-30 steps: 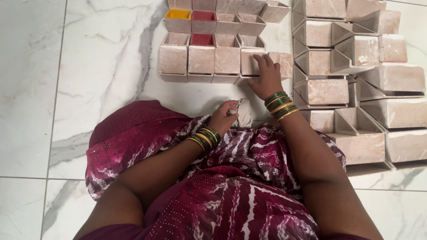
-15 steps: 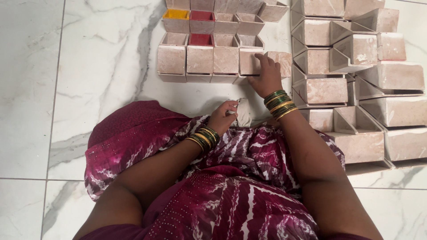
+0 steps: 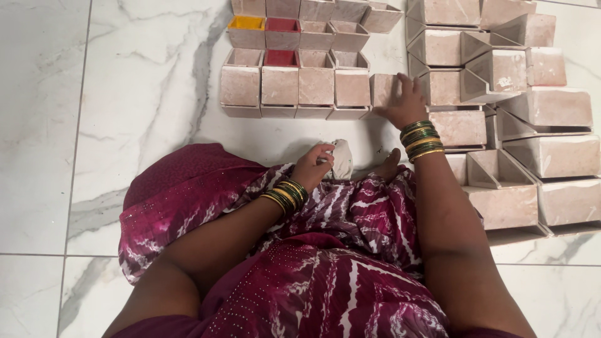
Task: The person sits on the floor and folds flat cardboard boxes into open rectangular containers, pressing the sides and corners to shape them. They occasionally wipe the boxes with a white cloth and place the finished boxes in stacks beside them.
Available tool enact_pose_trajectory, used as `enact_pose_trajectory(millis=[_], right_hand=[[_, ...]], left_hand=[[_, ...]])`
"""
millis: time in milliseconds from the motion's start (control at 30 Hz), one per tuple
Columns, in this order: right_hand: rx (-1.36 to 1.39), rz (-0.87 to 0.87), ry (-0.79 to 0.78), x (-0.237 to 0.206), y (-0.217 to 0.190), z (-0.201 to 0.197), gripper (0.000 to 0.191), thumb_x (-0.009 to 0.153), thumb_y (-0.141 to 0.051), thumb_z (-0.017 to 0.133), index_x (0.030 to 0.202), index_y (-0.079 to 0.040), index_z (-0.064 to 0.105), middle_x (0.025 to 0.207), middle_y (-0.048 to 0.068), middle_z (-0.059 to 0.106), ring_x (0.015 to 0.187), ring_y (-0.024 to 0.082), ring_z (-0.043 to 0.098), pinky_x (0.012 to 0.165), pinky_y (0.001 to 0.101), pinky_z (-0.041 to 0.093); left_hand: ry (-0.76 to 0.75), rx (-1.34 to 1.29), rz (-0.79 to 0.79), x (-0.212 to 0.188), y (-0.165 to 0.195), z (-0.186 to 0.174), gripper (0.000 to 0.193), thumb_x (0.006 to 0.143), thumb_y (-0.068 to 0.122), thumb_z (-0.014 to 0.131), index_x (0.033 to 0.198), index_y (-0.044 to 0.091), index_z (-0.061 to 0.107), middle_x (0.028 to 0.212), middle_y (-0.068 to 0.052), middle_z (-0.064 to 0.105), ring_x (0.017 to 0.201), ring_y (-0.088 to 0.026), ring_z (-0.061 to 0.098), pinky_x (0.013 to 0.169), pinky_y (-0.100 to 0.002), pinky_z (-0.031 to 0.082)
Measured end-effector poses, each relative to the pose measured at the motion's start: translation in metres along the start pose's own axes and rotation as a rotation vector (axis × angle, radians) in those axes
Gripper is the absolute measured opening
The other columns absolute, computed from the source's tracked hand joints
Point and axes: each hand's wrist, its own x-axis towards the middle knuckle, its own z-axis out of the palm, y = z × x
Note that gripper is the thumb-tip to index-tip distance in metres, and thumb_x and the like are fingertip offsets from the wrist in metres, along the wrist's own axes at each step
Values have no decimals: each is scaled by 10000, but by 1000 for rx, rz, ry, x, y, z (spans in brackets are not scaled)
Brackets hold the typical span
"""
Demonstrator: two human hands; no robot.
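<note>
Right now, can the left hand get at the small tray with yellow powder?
Probably not without leaning forward: the left hand rests near the lap on a pale cloth, and rows of pink trays lie before the yellow tray.

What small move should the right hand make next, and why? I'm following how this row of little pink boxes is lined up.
Probably nudge the end box left until it meets its neighbour. The right hand already rests on it at the row's right end, and a narrow gap seems to separate it from that neighbour, while the others sit edge to edge. The left hand only holds a crumpled pale cloth near the lap.
</note>
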Motion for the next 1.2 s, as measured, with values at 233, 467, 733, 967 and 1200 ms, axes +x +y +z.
enact_pose_trajectory(millis=[233, 467, 733, 967, 1200], right_hand=[[243, -46, -29, -1, -3, 12, 974, 736, -366, 877, 1542, -94, 403, 1520, 254, 424, 1385, 451, 468, 1138, 486, 443], [187, -44, 107, -1, -11, 22, 857, 821, -380, 864, 1495, -75, 431, 1496, 304, 404, 1416, 501, 387, 1147, 521, 397], [190, 115, 26, 2, -2, 11, 904, 796, -404, 818, 1535, -109, 389, 1529, 269, 388, 1317, 452, 516, 1066, 507, 467], [155, 58, 67, 0, 6, 12, 885, 812, -409, 869, 1504, -93, 418, 1449, 255, 480, 1297, 450, 532, 1044, 509, 479], [205, -103, 164, 3, 7, 3, 885, 816, -309, 869, 1557, -104, 431, 1390, 263, 496, 1264, 448, 563, 1092, 485, 501]], left_hand=[[-3, 39, 4, 0, 2, 0, 411, 926, 206, 641, 1317, 83, 607, 1099, -57, 723, 1015, -186, 684, 950, -326, 534], [-24, 43, -20, -1, 5, -1, 401, 941, 221, 629, 1316, 80, 611, 1106, -70, 718, 1010, -197, 684, 946, -340, 541], [-33, 80, -15, -1, 7, -2, 412, 942, 251, 621, 1319, 84, 616, 1125, -87, 719, 1019, -203, 680, 948, -352, 537], [-38, 76, -9, -1, 12, -2, 401, 939, 258, 629, 1300, 85, 632, 1123, -99, 720, 997, -209, 683, 935, -357, 549], [-44, 100, -21, -3, 15, -4, 382, 943, 250, 630, 1289, 89, 638, 1088, -100, 735, 932, -224, 676, 895, -363, 551]])
